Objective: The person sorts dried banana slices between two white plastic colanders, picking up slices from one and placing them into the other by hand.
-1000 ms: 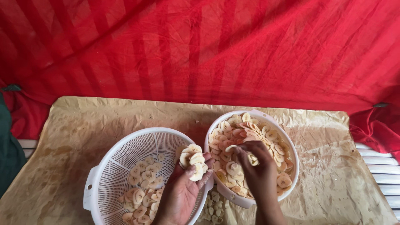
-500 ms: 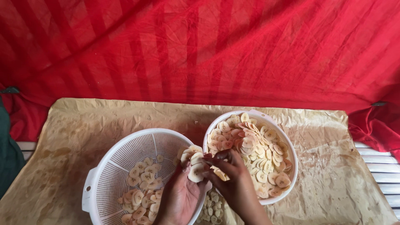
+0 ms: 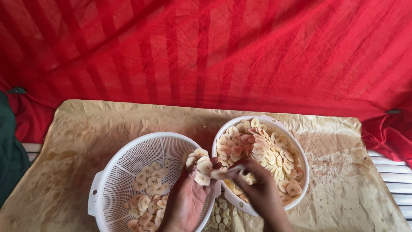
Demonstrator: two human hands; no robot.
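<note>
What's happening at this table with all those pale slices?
A person is handling thin round slices. The left hand cups a small stack of slices over the white perforated colander, which holds a scattering of them. The right hand meets it at the rim of the white bowl, which is heaped with slices. Both stand on crumpled brown paper.

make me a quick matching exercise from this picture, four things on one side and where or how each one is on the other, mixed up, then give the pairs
Things:
1. left hand
2. right hand
3. colander
4. bowl

Places or states:
A. perforated, white, a thin layer of slices at its bottom
B. over the bowl's near rim, fingers pinched on a slice
C. palm up over the colander's rim, holding a fan of slices
D. white, solid-walled, heaped with slices

Pairs: 1-C, 2-B, 3-A, 4-D
</note>
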